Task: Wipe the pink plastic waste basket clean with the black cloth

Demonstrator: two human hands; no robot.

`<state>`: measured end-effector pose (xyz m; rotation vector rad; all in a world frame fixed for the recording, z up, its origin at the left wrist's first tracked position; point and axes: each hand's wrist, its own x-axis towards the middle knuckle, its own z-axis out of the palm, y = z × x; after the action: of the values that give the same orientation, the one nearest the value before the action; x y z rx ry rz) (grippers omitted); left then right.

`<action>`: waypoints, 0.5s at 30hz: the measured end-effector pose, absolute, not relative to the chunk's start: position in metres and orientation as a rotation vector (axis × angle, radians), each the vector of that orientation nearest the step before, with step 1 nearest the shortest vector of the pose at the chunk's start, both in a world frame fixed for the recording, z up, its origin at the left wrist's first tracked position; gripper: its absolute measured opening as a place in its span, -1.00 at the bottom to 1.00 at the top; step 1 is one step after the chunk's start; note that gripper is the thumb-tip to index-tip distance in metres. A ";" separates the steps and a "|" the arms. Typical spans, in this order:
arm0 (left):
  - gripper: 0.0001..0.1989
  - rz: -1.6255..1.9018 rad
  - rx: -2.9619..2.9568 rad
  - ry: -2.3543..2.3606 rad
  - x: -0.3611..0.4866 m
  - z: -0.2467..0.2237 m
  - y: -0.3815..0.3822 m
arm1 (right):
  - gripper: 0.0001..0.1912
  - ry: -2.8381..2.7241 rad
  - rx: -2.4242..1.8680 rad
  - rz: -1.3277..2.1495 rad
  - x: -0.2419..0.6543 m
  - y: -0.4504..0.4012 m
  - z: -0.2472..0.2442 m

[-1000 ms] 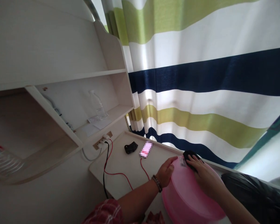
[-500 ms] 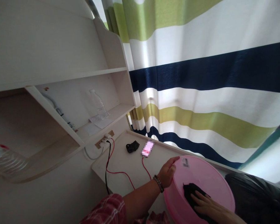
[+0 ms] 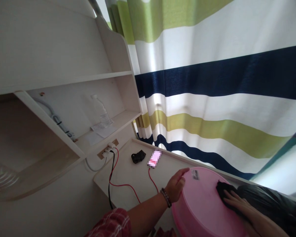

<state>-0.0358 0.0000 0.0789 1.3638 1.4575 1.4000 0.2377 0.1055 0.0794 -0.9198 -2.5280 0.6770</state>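
Note:
A pink plastic basin [image 3: 207, 197] stands tilted on the desk, its flat underside with a barcode label facing up. My left hand [image 3: 176, 185], with a beaded bracelet at the wrist, grips the basin's edge at the upper left. Against the far right side of the underside, my right hand [image 3: 239, 202] presses a black cloth [image 3: 224, 189], fingers spread over it. Part of the cloth is hidden under the palm. The lower part of the basin runs out of the picture.
On the white desk [image 3: 123, 171] lie a small black item [image 3: 138, 156] and a phone [image 3: 154, 158] with a red cable [image 3: 151, 179]. Black plastic bagging [image 3: 273, 204] lies at the right. Shelves hold a clear bottle [image 3: 102, 113] and papers. A striped curtain [image 3: 212, 79] hangs behind.
My right hand has slid the black cloth to the right and slightly up, from the middle of the basin's underside to its right edge. My left hand keeps its grip.

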 end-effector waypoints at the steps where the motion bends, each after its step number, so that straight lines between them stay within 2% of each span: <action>1: -0.53 1.400 1.366 1.457 -0.036 0.079 0.000 | -0.56 -2.564 -0.930 0.678 0.232 0.109 0.083; 8: -0.55 1.444 1.353 1.405 -0.039 0.077 0.001 | -0.53 -2.650 -0.982 0.686 0.175 0.126 0.113; 15: -0.55 1.533 1.360 1.341 -0.036 0.069 0.008 | -0.41 -2.688 -0.687 0.682 0.122 0.073 0.127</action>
<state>-0.0363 0.0085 0.0687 1.3602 1.3409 1.5328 0.1216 0.0734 0.1271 -0.6865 -2.6880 0.6822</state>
